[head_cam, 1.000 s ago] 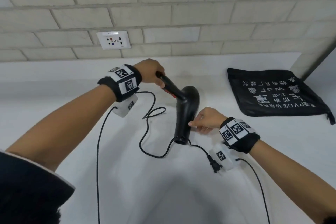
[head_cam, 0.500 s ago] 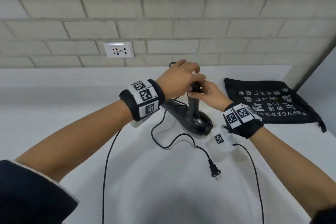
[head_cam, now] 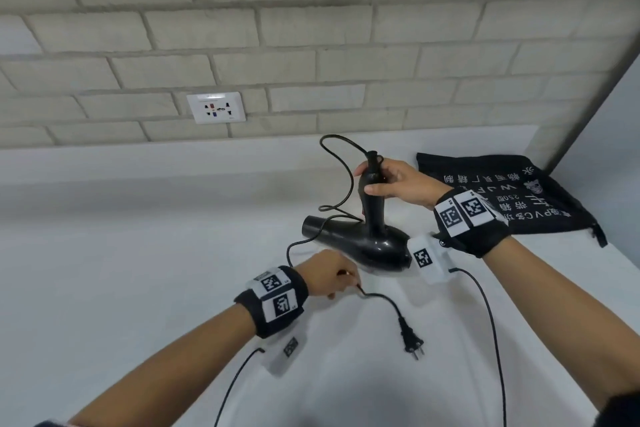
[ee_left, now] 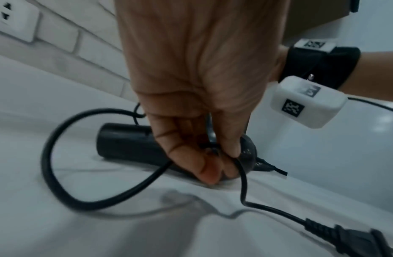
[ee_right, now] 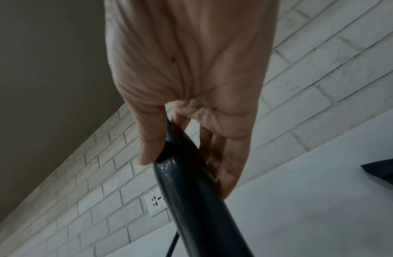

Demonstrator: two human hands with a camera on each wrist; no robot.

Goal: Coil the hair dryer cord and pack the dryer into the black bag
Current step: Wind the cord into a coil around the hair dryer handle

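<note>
2 hands at work: our right hand [head_cam: 403, 184] grips the dryer's handle near its top; our left hand [head_cam: 329, 274] pinches the cord low at the near side.
Dryer: 1 black hair dryer [head_cam: 360, 241], barrel lying on the white counter [head_cam: 138, 253], handle standing upright, nozzle pointing left.
Right grip: fingers and thumb curled round the handle just below the cord's exit, a firm wrap as the right wrist view shows it.
Left grip: narrow, thumb and fingertips [ee_left: 209, 173] closed on the cord [ee_left: 59, 173], just in front of the barrel.
Cord: 1 cord, leaving the handle's top, looping far and left, dropping past the nozzle, passing through our left pinch, then trailing to the near right.
Plug: 1 plug [head_cam: 410, 340], lying free on the counter, nearer to us than the dryer.
Key relation: the loose cord lies left and near of the upright handle; the handle's long axis stands vertical, so we judge it could serve as the post for winding. Our left hand is the nearer one to the slack.
Bag: 1 black bag [head_cam: 512, 191], flat at the far right, just beyond our right wrist, not yet opened as far as we can tell.
Stage, our judgement: coiling barely begun; packing not started.
</note>
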